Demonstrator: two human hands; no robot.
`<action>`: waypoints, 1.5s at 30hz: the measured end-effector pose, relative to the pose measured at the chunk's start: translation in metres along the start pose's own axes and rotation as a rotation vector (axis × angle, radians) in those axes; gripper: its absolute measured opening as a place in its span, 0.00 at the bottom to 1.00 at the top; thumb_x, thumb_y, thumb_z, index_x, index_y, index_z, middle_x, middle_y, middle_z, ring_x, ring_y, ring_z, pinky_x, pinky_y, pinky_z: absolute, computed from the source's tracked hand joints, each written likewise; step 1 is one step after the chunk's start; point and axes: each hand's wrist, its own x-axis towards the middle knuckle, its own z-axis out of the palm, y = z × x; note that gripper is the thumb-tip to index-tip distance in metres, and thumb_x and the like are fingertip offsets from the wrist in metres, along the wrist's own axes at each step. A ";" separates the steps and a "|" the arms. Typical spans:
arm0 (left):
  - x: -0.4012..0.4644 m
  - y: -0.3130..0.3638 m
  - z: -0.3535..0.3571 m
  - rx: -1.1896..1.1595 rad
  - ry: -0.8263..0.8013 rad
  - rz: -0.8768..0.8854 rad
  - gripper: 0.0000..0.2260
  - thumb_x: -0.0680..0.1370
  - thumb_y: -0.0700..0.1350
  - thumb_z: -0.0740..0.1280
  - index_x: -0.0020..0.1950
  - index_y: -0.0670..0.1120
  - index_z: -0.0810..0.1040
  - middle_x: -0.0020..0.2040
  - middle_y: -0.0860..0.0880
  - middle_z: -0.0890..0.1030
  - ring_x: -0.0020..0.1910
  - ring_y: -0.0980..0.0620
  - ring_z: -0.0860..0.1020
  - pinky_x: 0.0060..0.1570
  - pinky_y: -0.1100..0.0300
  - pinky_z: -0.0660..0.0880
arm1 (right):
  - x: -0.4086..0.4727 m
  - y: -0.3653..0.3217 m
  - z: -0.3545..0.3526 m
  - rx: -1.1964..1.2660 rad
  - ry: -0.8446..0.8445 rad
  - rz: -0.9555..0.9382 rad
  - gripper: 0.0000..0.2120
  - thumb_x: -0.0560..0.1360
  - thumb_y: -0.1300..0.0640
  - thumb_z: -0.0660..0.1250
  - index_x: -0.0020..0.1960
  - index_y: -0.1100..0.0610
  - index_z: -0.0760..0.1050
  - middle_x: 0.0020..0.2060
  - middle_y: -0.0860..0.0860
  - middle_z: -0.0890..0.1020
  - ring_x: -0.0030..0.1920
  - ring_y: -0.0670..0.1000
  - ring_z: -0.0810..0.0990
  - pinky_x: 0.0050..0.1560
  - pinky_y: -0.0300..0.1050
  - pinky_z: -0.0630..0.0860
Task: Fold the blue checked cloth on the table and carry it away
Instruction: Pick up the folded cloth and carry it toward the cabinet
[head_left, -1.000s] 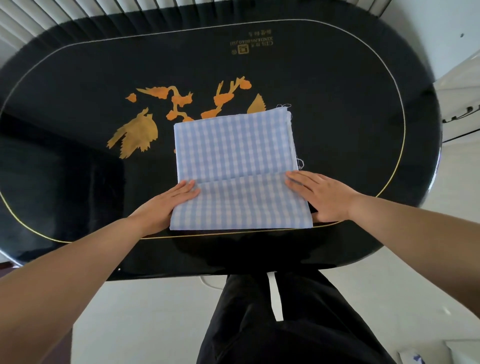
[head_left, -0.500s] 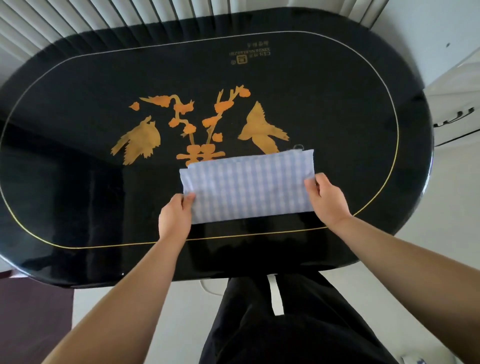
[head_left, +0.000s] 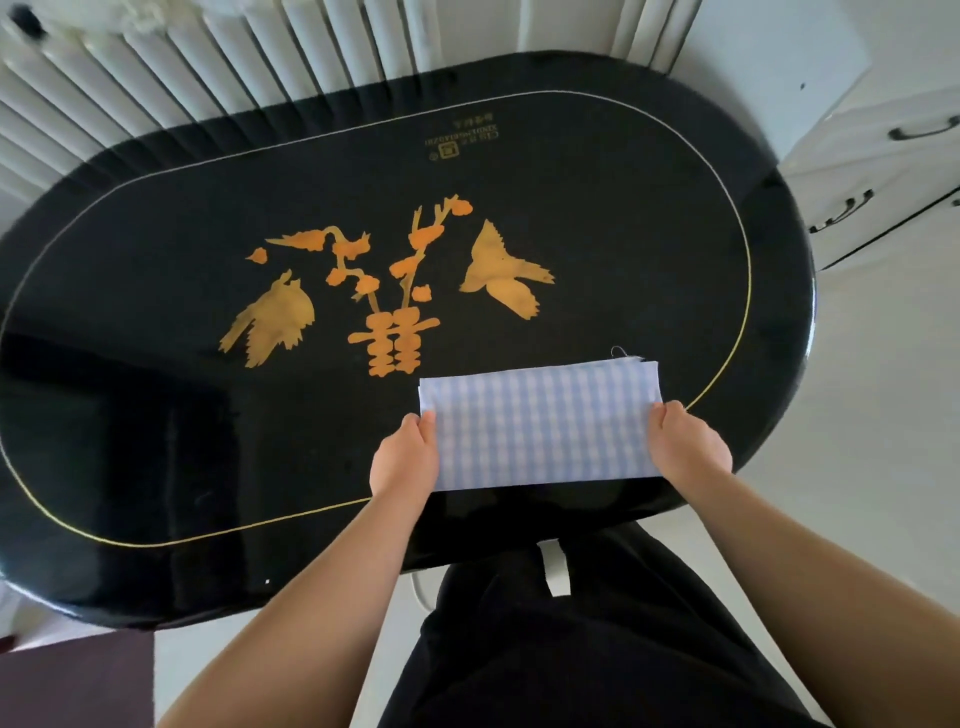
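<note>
The blue checked cloth is folded into a wide, short rectangle over the near right part of the black oval table. My left hand grips its left edge, with the thumb on top of the fabric. Along the opposite edge, my right hand grips it with fingers curled over the cloth. Whether the cloth rests on the tabletop or is lifted slightly, I cannot tell. A loose thread sticks out at its far right corner.
The table bears gold and orange bird and blossom motifs and a thin gold border line. A ribbed white radiator stands behind it. A white drawer unit with dark handles sits at the right. My dark trousers fill the bottom.
The cloth went from a tall rectangle pressed flat under both hands to a half-height folded strip. Both hands now grip its side edges, and it has shifted right, uncovering the gold motifs.
</note>
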 end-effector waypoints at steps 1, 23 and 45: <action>0.002 0.002 -0.001 0.021 -0.028 -0.014 0.20 0.82 0.59 0.47 0.51 0.46 0.70 0.39 0.49 0.75 0.36 0.52 0.75 0.35 0.55 0.75 | -0.005 0.001 -0.001 -0.045 -0.015 -0.009 0.11 0.80 0.57 0.52 0.57 0.61 0.69 0.36 0.50 0.69 0.43 0.57 0.74 0.38 0.50 0.69; -0.088 0.131 0.101 0.044 -0.108 -0.027 0.24 0.83 0.57 0.45 0.67 0.45 0.71 0.59 0.44 0.78 0.51 0.45 0.76 0.46 0.54 0.69 | 0.000 0.176 -0.081 1.275 -0.245 0.044 0.14 0.74 0.50 0.69 0.55 0.58 0.78 0.50 0.55 0.84 0.45 0.53 0.84 0.44 0.47 0.80; -0.111 0.488 0.144 -0.030 -0.541 0.757 0.26 0.75 0.70 0.52 0.68 0.60 0.69 0.66 0.58 0.74 0.64 0.56 0.74 0.66 0.51 0.69 | 0.113 0.348 -0.289 0.906 -0.121 -0.443 0.17 0.77 0.49 0.65 0.52 0.65 0.76 0.39 0.53 0.74 0.40 0.49 0.72 0.42 0.43 0.68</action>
